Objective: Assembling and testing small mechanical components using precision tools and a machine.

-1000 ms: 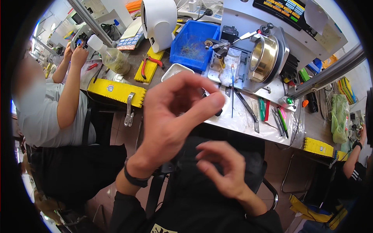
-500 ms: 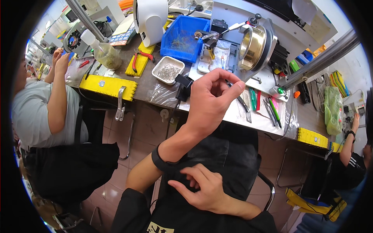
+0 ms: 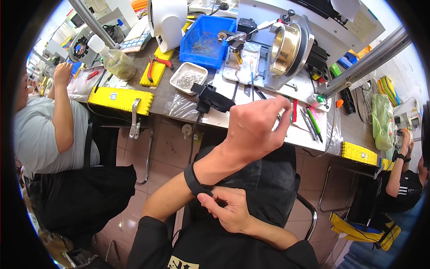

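Note:
My left hand (image 3: pixel 257 130) is raised over my lap in front of the workbench, back of the hand up, fingers loosely bent and spread apart with nothing visible in them. A black wristband (image 3: pixel 194 180) circles my left wrist. At its lower edge is my right hand (image 3: pixel 228 210), thumb and curled fingers closed on the band; the fingertips are partly hidden behind the thumb. Just beyond my left hand, at the bench edge, a black strap-like piece (image 3: pixel 215 98) with a cord hangs out. A brass-coloured ring (image 3: pixel 285 49) sits on the machine at the back.
On the bench stand a white tray (image 3: pixel 188 77) of small metal bits, a blue bin (image 3: pixel 204 42), red-handled pliers (image 3: pixel 156 67) and a plastic bottle (image 3: pixel 117 62). Pens (image 3: pixel 315 123) lie at right. A co-worker (image 3: pixel 53 130) sits at left, another person (image 3: pixel 405 179) at far right.
My right hand has moved up and left to the wristband and closed on it. My left hand has turned back-up and lowered slightly, its fingers no longer pinched together.

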The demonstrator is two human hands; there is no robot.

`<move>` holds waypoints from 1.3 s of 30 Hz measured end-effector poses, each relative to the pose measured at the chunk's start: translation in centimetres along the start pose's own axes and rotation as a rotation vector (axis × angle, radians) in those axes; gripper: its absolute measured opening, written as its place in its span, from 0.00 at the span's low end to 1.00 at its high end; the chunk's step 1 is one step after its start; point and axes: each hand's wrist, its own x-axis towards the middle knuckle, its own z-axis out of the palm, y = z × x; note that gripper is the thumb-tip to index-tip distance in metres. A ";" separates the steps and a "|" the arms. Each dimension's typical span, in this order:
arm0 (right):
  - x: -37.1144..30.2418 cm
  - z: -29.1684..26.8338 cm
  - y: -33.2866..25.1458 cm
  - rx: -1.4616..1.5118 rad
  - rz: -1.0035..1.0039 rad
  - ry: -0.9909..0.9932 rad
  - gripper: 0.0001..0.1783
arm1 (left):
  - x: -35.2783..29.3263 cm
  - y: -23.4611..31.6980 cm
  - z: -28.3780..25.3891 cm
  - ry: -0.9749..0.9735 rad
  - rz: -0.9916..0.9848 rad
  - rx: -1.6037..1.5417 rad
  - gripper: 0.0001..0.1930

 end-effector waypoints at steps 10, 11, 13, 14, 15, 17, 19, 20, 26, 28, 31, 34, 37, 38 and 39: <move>1.6 1.0 -7.8 -0.163 -0.308 0.123 0.20 | -2.5 0.5 2.5 -0.204 0.565 0.435 0.07; 1.8 1.2 -9.5 -0.117 -0.344 0.114 0.20 | -3.9 0.2 3.5 -0.268 0.651 0.490 0.07; 2.6 1.1 -10.9 -0.099 -0.272 -0.030 0.15 | -4.3 0.7 3.5 -0.335 0.738 0.569 0.06; 2.5 1.2 -10.3 -0.094 -0.275 -0.039 0.15 | -4.3 0.8 3.4 -0.350 0.700 0.548 0.06; 2.8 1.3 -8.9 -0.232 -0.375 -0.026 0.11 | -4.0 1.1 3.4 -0.361 0.668 0.511 0.05; 2.3 -0.5 -7.6 -0.333 -0.140 -0.083 0.08 | -3.6 0.7 3.9 -0.391 0.604 0.413 0.04; -0.2 -1.9 -5.8 -0.441 -0.214 0.113 0.11 | -2.8 0.0 3.2 -0.387 0.486 0.373 0.04; -1.1 -2.4 -4.8 -0.463 -0.293 0.231 0.12 | -2.3 -0.1 2.8 -0.377 0.381 0.308 0.03; -1.9 -1.2 -0.3 -0.282 -0.255 0.302 0.26 | -0.9 0.3 2.9 -0.403 0.115 0.206 0.05; -1.5 -1.4 1.0 -0.290 -0.296 0.311 0.23 | -0.6 0.3 3.1 -0.447 0.054 0.221 0.05; -0.9 -1.1 0.9 -0.279 -0.341 0.326 0.18 | -0.4 0.3 3.4 -0.417 -0.037 0.186 0.05; -0.8 -1.7 0.5 -0.221 -0.285 0.239 0.16 | -0.5 0.2 3.2 -0.445 -0.051 0.173 0.06; -1.1 -2.4 0.6 -0.154 -0.190 0.109 0.16 | -1.0 0.6 3.1 -0.486 -0.030 0.211 0.06; -1.1 -2.5 0.7 -0.131 -0.154 0.078 0.16 | -1.0 0.5 3.1 -0.488 -0.031 0.212 0.06; -1.1 -2.6 0.5 -0.130 -0.153 0.078 0.16 | -1.1 0.3 3.3 -0.486 -0.008 0.230 0.06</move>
